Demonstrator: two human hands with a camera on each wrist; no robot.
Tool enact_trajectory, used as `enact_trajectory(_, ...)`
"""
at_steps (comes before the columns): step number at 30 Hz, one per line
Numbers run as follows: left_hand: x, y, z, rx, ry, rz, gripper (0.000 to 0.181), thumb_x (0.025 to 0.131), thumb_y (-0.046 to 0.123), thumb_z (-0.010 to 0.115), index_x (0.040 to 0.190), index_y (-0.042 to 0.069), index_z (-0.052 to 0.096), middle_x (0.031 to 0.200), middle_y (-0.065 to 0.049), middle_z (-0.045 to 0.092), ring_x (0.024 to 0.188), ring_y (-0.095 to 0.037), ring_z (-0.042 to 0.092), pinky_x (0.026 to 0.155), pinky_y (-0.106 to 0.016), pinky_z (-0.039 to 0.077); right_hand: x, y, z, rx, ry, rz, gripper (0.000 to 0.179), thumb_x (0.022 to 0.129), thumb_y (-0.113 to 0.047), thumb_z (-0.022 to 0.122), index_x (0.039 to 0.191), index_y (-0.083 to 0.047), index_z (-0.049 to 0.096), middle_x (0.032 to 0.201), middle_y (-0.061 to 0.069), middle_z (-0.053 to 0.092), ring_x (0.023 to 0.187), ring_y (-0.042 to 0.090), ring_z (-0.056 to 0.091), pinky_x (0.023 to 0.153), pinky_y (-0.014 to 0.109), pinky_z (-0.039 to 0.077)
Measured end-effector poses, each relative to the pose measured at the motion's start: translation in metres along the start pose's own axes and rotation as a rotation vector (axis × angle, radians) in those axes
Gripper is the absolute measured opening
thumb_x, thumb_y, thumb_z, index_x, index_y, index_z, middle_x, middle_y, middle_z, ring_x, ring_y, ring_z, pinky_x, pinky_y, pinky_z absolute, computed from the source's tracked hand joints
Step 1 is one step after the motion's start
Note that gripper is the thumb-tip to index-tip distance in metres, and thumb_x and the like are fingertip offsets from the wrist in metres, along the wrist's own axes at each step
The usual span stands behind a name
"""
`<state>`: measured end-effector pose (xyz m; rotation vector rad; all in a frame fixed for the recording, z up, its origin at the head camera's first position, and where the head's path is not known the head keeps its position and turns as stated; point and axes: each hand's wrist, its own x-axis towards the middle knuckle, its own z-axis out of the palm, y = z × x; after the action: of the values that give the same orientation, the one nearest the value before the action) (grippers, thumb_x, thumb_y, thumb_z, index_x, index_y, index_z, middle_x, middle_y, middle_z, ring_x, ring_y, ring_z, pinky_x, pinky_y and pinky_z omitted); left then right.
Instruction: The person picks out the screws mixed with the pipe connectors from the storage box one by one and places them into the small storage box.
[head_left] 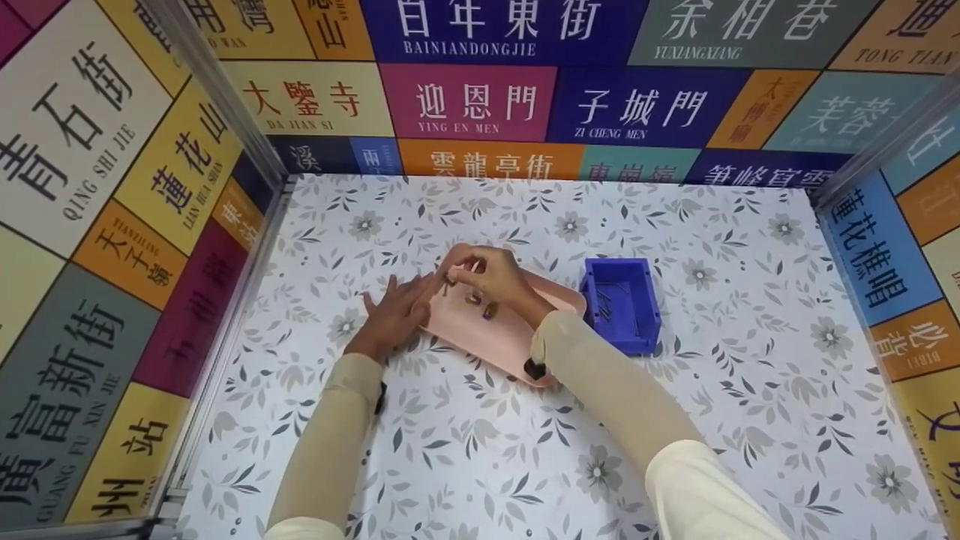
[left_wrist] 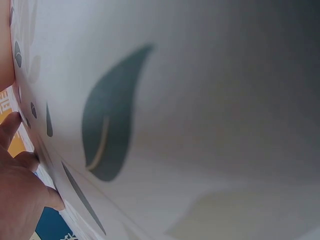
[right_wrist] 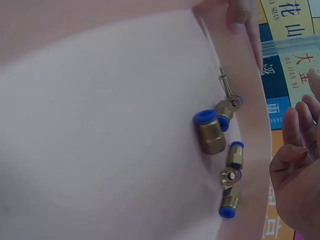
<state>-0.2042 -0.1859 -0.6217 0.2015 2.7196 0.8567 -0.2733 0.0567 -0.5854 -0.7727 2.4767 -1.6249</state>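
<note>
A pale pink tray (head_left: 480,341) lies at a slant on the patterned table. My left hand (head_left: 394,315) rests at its left end, fingers spread; in the left wrist view some fingertips (left_wrist: 55,200) touch the tabletop. Above the tray's far left part is my right hand (head_left: 495,276), thumb and fingers bent toward small metal pieces. The right wrist view shows brass tube fittings (right_wrist: 211,132) with blue collars along the tray wall, and a screw (right_wrist: 226,82) beside them. There my right hand (right_wrist: 300,195) appears at the frame edge with loosely bent fingers and nothing visible in them.
To the right of the tray stands a blue open box (head_left: 637,300), with several thin screws (head_left: 604,306) inside. Panels with large Chinese lettering (head_left: 469,101) wall in the table at the back and both sides.
</note>
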Motion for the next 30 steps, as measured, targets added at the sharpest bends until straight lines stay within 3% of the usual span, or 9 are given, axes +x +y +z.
enact_trajectory(5,0.0,-0.001,0.001,0.013,0.006,0.04,0.056,0.106,0.061,0.021,0.16,0.052,0.013,0.171,0.006,0.021,0.159,-0.041,-0.005,0.11,-0.08,-0.017,0.001,0.004,0.004,0.035,-0.046,0.035,0.027,0.091,-0.032,0.079,0.107,-0.01,0.079,0.084,0.001,0.069,0.068,0.028,0.067,0.057,0.026,0.052)
enact_trajectory(9,0.001,-0.001,0.0,0.01,0.013,0.044,0.055,0.106,0.061,0.021,0.16,0.053,0.013,0.171,0.007,0.022,0.159,-0.041,-0.005,0.11,-0.08,-0.017,0.003,0.006,0.008,0.018,-0.057,0.043,0.027,0.091,-0.027,0.079,0.109,-0.007,0.078,0.085,0.002,0.068,0.062,0.022,0.066,0.054,0.025,0.051)
enact_trajectory(13,0.001,-0.001,0.0,0.008,0.013,0.051,0.055,0.106,0.062,0.02,0.159,0.055,0.012,0.171,0.007,0.022,0.158,-0.043,-0.005,0.11,-0.08,-0.017,0.004,0.008,0.012,-0.013,-0.059,0.039,0.023,0.09,-0.023,0.08,0.106,-0.006,0.078,0.085,0.003,0.068,0.064,0.014,0.063,0.057,0.023,0.051)
enact_trajectory(22,-0.001,0.0,0.0,-0.003,0.01,0.037,0.054,0.105,0.063,0.019,0.159,0.057,0.011,0.171,0.007,0.022,0.159,-0.041,-0.006,0.111,-0.078,-0.018,0.007,0.012,0.019,-0.055,-0.106,0.05,0.025,0.089,-0.023,0.081,0.108,-0.006,0.078,0.088,0.003,0.07,0.066,0.011,0.063,0.062,0.023,0.052)
enact_trajectory(27,-0.002,-0.001,0.0,-0.007,0.008,0.041,0.055,0.106,0.063,0.019,0.159,0.054,0.012,0.171,0.007,0.022,0.159,-0.039,-0.006,0.111,-0.078,-0.019,0.008,0.014,0.021,-0.084,-0.154,0.019,0.022,0.09,-0.02,0.08,0.107,-0.006,0.078,0.085,0.004,0.071,0.061,0.014,0.063,0.058,0.026,0.053)
enact_trajectory(30,-0.002,-0.003,0.0,-0.008,0.014,0.062,0.055,0.107,0.06,0.021,0.161,0.05,0.015,0.171,0.006,0.023,0.159,-0.04,-0.006,0.111,-0.079,-0.018,0.009,0.016,0.022,-0.123,-0.176,-0.016,0.022,0.089,-0.017,0.08,0.107,-0.006,0.079,0.086,0.005,0.073,0.067,0.014,0.064,0.063,0.026,0.054)
